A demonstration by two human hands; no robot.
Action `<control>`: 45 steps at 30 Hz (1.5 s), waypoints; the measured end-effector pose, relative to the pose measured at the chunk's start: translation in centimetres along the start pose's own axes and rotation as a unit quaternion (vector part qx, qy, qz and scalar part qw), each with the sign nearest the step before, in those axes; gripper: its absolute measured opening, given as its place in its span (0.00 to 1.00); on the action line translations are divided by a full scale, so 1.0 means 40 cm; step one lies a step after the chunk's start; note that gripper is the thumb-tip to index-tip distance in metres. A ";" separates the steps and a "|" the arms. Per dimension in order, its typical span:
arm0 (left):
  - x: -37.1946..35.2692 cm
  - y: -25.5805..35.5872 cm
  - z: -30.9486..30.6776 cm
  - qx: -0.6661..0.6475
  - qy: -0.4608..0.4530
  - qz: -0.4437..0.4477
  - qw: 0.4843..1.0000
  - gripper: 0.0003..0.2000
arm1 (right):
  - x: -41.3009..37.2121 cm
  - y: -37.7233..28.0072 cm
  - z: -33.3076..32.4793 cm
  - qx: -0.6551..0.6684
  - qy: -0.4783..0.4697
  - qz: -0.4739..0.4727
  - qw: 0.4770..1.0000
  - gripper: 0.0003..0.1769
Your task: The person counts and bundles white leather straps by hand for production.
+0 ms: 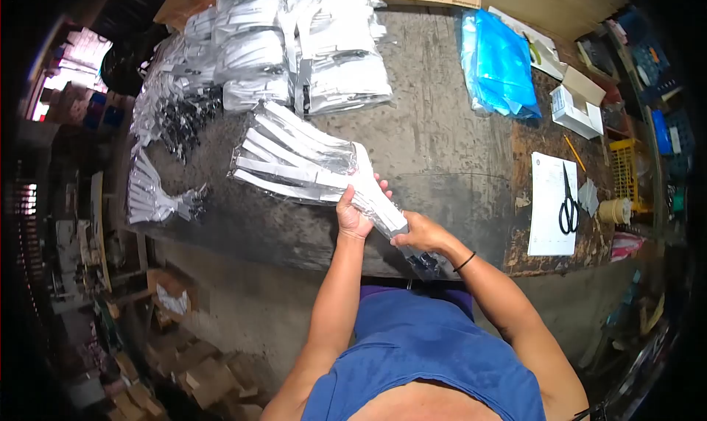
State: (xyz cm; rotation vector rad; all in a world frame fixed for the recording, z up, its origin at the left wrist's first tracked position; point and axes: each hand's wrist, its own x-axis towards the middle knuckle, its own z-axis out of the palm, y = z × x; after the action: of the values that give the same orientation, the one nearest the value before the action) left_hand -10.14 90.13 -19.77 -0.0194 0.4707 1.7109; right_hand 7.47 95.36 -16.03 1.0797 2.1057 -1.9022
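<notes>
Both hands are closed on the bundle (309, 172), a fan of white strips in clear plastic, which is held slantwise over the near side of the desk (434, 149). The left hand (359, 209) grips it around the middle, thumb on top and fingertips showing past the far edge. The right hand (418, 232) holds the narrow part, near the dark end; the two are close together. The spread end points away to the left, toward the packs (342, 60) piled at the back. A smaller bundle (151, 193) lies near the left edge. To the right are a blue bag (504, 64), a white box (578, 112), a pencil (575, 153) and scissors (568, 213) resting on paper (545, 226).
</notes>
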 end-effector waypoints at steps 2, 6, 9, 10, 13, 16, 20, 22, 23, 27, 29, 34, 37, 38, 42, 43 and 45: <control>0.010 -0.040 -0.003 -0.003 -0.003 0.004 1.000 0.31 | 0.002 0.028 -0.035 -0.001 -0.014 0.020 1.000 0.36; 0.035 -0.083 0.010 0.038 0.033 0.027 0.998 0.30 | 0.006 0.075 -0.103 -0.031 0.071 -0.069 0.995 0.42; 0.051 -0.088 -0.001 0.034 0.021 0.025 0.999 0.31 | 0.045 0.057 -0.136 0.065 0.153 -0.095 0.981 0.39; 0.052 -0.090 -0.006 0.037 0.027 0.029 0.999 0.31 | 0.055 0.037 -0.146 0.051 0.155 -0.114 0.980 0.36; 0.058 -0.091 -0.012 0.082 0.033 0.041 0.995 0.31 | 0.103 -0.003 -0.157 0.031 0.143 -0.133 0.980 0.36; 0.054 -0.094 -0.015 0.086 0.023 0.044 0.995 0.31 | 0.178 0.033 -0.156 0.015 0.141 -0.141 0.980 0.30; 0.036 -0.079 -0.011 0.057 0.046 0.041 0.996 0.30 | 0.211 0.043 -0.157 0.124 0.078 -0.096 0.985 0.20; 0.037 -0.079 -0.028 0.039 0.004 0.016 0.999 0.29 | 0.220 0.055 -0.159 0.192 0.054 -0.078 0.977 0.19; 0.037 -0.081 -0.031 0.034 0.022 0.013 0.999 0.29 | 0.219 0.054 -0.160 0.191 0.057 -0.086 0.976 0.18; 0.036 -0.088 -0.015 0.043 0.052 0.035 0.997 0.28 | 0.208 0.043 -0.180 0.153 0.035 -0.054 0.986 0.22; 0.037 -0.093 -0.003 0.067 0.077 0.054 0.993 0.28 | 0.201 0.042 -0.176 0.126 0.055 -0.089 0.987 0.28; 0.054 -0.098 -0.010 0.128 0.129 0.061 0.981 0.28 | 0.198 0.043 -0.135 -0.007 0.138 -0.217 0.966 0.51; 0.050 -0.086 -0.007 0.045 0.116 0.024 0.992 0.29 | 0.211 0.039 -0.161 0.066 0.081 -0.107 0.989 0.50; 0.047 -0.084 -0.008 0.062 0.115 0.023 0.991 0.29 | 0.196 0.010 -0.186 0.068 0.072 -0.092 0.991 0.49; 0.043 -0.083 -0.008 0.098 0.116 0.019 0.988 0.31 | 0.239 0.063 -0.177 0.093 0.049 -0.129 0.986 0.48; 0.042 -0.083 -0.007 0.098 0.116 0.019 0.988 0.31 | 0.245 0.071 -0.172 0.131 0.054 -0.138 0.980 0.48; 0.043 -0.083 -0.001 0.092 0.108 0.025 0.990 0.31 | 0.237 0.050 -0.179 0.168 0.056 -0.147 0.973 0.48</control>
State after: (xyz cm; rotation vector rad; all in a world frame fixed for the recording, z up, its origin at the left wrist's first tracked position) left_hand -7.36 92.13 -21.26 -0.0595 0.7940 1.7158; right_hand 4.20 105.79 -21.07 0.9940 2.1577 -2.4624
